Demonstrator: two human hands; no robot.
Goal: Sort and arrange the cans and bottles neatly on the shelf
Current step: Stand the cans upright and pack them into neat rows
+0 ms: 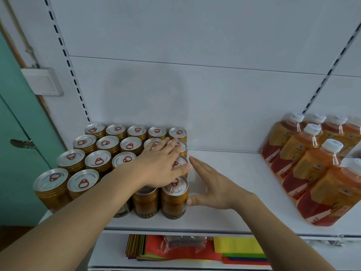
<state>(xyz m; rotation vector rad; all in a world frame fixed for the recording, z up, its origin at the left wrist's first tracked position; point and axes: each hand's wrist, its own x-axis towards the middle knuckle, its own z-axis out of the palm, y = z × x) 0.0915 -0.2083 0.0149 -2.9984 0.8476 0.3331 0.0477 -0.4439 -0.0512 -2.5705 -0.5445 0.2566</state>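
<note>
The left hand (pixel 163 165) lies flat, fingers straight, on the tops of the gold cans (pixel 97 163) at the right side of the block. It holds nothing — it just presses down. The right hand (pixel 210 184) is flat too, set on edge beside the block, with its thumb touching the front corner can (pixel 174 198) and its fingers pointing toward the back wall.

The cans stand in neat rows on the white shelf (pixel 224 216), at its left end. The orange juice bottles (pixel 304 163) stand in a group well to the right of the cans, with bare shelf between.

This looks like squaring up the block. To do it well, I think the right hand should push gently and evenly along the whole side row — not just the front can — while the left hand stops the cans from tipping.
</note>
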